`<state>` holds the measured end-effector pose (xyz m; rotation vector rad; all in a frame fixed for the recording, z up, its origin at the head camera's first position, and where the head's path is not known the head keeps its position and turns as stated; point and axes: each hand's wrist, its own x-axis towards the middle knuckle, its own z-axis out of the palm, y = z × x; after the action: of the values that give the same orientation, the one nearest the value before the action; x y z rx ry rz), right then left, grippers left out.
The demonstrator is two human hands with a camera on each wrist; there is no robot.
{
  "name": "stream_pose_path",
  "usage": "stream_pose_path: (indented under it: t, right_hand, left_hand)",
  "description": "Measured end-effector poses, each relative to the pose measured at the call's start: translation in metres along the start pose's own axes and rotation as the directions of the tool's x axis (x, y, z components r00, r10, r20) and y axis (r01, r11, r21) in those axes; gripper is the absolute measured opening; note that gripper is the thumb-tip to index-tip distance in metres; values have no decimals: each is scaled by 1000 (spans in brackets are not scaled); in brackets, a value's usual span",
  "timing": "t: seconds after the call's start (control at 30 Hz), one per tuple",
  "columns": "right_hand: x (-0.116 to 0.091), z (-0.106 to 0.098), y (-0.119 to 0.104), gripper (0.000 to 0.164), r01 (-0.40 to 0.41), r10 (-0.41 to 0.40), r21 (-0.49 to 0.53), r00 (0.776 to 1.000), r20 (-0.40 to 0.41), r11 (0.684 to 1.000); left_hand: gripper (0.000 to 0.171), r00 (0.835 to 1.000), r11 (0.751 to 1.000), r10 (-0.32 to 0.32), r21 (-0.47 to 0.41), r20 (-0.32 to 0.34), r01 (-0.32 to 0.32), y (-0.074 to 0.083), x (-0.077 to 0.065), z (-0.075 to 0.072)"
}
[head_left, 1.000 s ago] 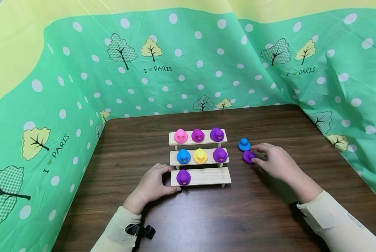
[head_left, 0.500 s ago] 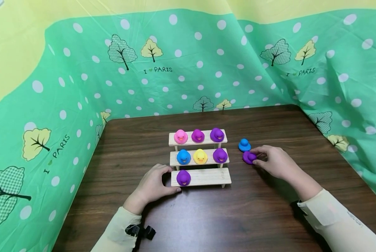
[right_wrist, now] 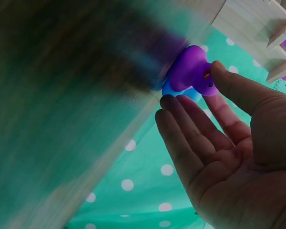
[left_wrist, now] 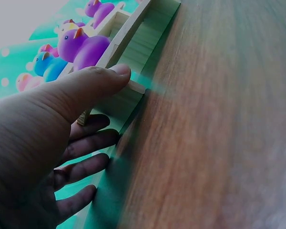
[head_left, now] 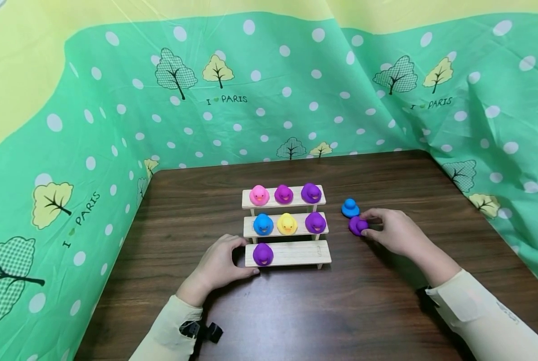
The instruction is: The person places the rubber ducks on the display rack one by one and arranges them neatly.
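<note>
My left hand (head_left: pixel 219 265) holds the left end of the lowest step of a wooden three-step stand (head_left: pixel 296 254), thumb at the front edge and forefinger behind. A purple rubber duck (head_left: pixel 263 254) sits at that step's left end. In the left wrist view, the thumb (left_wrist: pixel 95 83) lies along the step and the other fingers are spread beneath. Right of the stand, my right hand (head_left: pixel 397 231) pinches another purple rubber duck (head_left: pixel 357 226) between thumb and forefinger at the table. Just behind it sits a blue rubber duck (head_left: pixel 350 208), partly hidden in the right wrist view.
The middle step carries a blue duck (head_left: pixel 263 224), a yellow duck (head_left: pixel 287 224) and a purple duck (head_left: pixel 315 222). On the top step sit a pink duck (head_left: pixel 259 195) and two purplish ones. Green dotted cloth (head_left: pixel 269 90) surrounds the dark wooden table (head_left: pixel 183 200).
The purple duck under my right hand has shifted and turned slightly, and the right hand has moved a little lower in view. My left hand and the stand have stayed put.
</note>
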<state>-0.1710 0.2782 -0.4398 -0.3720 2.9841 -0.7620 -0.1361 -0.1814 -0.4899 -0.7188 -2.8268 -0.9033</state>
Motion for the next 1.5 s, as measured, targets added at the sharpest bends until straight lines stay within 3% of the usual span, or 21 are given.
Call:
stream_pose_path:
  t: [0.27, 0.67, 0.87, 1.23, 1.5]
  right_hand:
    - [-3, 1, -2, 28, 12, -11, 20, 1000, -29, 1000]
    - [-14, -2, -23, 26, 41, -35, 79, 996, -77, 996]
    - [-20, -2, -35, 26, 97, -84, 115, 990, -114, 989]
    - [-34, 2, -55, 27, 196, -178, 81, 964, -196, 977]
    - [-44, 6, -69, 28, 242, -220, 90, 954, -202, 966]
  left_hand:
    - [57, 1000, 1000, 0, 2, 6, 0, 0, 1, 0]
    - [57, 1000, 1000, 19, 17, -5, -19, -1, 0, 1]
    - [58, 1000, 1000, 17, 25, -3, -17, -1, 0, 0]
    - [60, 1000, 1000, 2, 20, 7, -2, 1, 0, -1]
    - [60, 1000, 1000, -3, 19, 13, 2, 1, 0, -2]
